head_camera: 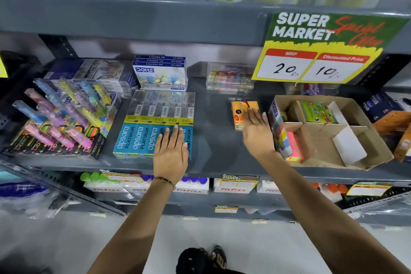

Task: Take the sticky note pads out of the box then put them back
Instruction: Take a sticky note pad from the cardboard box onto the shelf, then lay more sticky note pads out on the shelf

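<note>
A brown cardboard box with dividers stands on the grey shelf at the right. Inside it lie a green sticky note pad in a far compartment and a pink and green pad in a near left one. An orange sticky note pad lies on the shelf just left of the box. My right hand hovers flat over that orange pad's near end, fingers apart, holding nothing. My left hand rests flat on blue pencil packs, fingers spread.
Highlighter display packs fill the shelf's left. White pastel boxes and a clear case stand at the back. A price sign hangs from the shelf above the box. Orange packs sit right of the box.
</note>
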Available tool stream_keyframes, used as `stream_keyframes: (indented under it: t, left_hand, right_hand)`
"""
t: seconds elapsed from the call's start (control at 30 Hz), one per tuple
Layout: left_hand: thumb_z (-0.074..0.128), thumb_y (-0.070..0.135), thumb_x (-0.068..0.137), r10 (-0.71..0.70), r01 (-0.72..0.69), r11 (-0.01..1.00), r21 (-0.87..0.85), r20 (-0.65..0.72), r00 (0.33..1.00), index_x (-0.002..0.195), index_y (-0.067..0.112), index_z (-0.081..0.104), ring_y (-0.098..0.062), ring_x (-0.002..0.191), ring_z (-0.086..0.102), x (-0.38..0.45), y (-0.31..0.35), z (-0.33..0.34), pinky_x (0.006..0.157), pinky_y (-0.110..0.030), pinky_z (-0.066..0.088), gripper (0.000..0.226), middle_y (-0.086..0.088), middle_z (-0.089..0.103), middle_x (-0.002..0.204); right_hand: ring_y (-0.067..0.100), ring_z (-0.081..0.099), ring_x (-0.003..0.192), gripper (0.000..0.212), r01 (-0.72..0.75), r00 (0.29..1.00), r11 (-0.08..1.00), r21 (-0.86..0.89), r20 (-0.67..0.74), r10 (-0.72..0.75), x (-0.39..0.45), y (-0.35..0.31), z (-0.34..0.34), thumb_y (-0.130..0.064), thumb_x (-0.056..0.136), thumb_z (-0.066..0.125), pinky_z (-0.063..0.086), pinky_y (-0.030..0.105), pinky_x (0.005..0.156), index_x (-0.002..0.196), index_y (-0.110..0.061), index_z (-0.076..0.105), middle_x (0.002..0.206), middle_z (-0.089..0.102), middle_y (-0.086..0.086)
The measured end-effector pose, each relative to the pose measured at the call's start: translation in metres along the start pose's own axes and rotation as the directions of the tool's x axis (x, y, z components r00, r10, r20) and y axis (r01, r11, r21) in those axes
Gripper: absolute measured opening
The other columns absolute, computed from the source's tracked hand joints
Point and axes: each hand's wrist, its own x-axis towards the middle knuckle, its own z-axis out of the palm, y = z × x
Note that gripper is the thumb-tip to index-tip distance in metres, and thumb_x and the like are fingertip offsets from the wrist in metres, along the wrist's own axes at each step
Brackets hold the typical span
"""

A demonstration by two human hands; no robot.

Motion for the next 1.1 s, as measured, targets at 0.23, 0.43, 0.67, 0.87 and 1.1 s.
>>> stream_keyframes:
  t: [0.23,0.43,0.67,0.87,1.1]
  left_hand:
    - [0.026,0.027,0.093,-0.003,0.003,1.000,-0.010,-0.003,1.000,0.126,0.001,0.053,-0.036,0.123,0.046,0.000,0.000,0.000,0.105,-0.047,0.028,0.049,-0.017,0.056,0.129]
    - [0.026,0.026,0.094,0.004,-0.004,1.000,-0.020,-0.007,1.000,0.127,0.001,0.051,-0.035,0.124,0.045,0.000,-0.001,0.001,0.106,-0.047,0.029,0.049,-0.017,0.054,0.130]
    - [0.025,0.026,0.094,0.008,-0.009,0.999,-0.034,-0.018,1.000,0.126,0.000,0.052,-0.036,0.123,0.046,-0.001,-0.001,0.002,0.105,-0.049,0.029,0.049,-0.017,0.055,0.130]
    - [0.026,0.026,0.093,0.003,-0.004,0.999,-0.040,-0.024,1.000,0.126,0.001,0.052,-0.035,0.123,0.046,-0.001,-0.002,0.003,0.106,-0.047,0.028,0.049,-0.017,0.055,0.130]
    - [0.026,0.027,0.093,0.001,-0.002,0.999,-0.050,-0.019,1.000,0.127,0.001,0.051,-0.036,0.124,0.045,0.000,-0.003,0.005,0.106,-0.048,0.028,0.049,-0.017,0.054,0.131]
  right_hand:
    - [0.024,0.074,0.086,0.042,0.207,0.935,0.974,-0.093,-0.275,-0.225,-0.022,-0.008,-0.015,0.005,0.067,0.049,0.059,0.033,0.072,0.101,-0.003,0.072,0.099,0.076,0.013]
    - [0.022,0.075,0.078,0.050,0.402,0.909,0.913,-0.063,-0.096,-0.406,-0.078,-0.059,0.008,-0.001,0.043,0.082,0.059,0.028,0.058,0.091,-0.007,0.076,0.091,0.078,0.010]
    - [0.026,0.073,0.081,0.046,0.173,0.984,0.983,-0.057,-0.030,-0.174,-0.048,-0.056,-0.006,0.001,0.055,0.082,0.059,0.029,0.063,0.099,-0.002,0.070,0.100,0.074,0.014]
    - [0.022,0.021,0.144,0.067,0.055,0.987,0.991,-0.125,0.159,-0.034,-0.001,-0.010,-0.016,0.012,0.085,0.044,0.024,0.033,0.115,0.146,-0.007,0.024,0.157,0.021,0.010]
    - [0.026,0.073,0.087,0.060,0.143,0.967,0.981,-0.132,-0.191,-0.167,-0.025,0.000,-0.028,0.020,0.046,0.074,0.059,0.029,0.058,0.102,0.000,0.070,0.103,0.074,0.016]
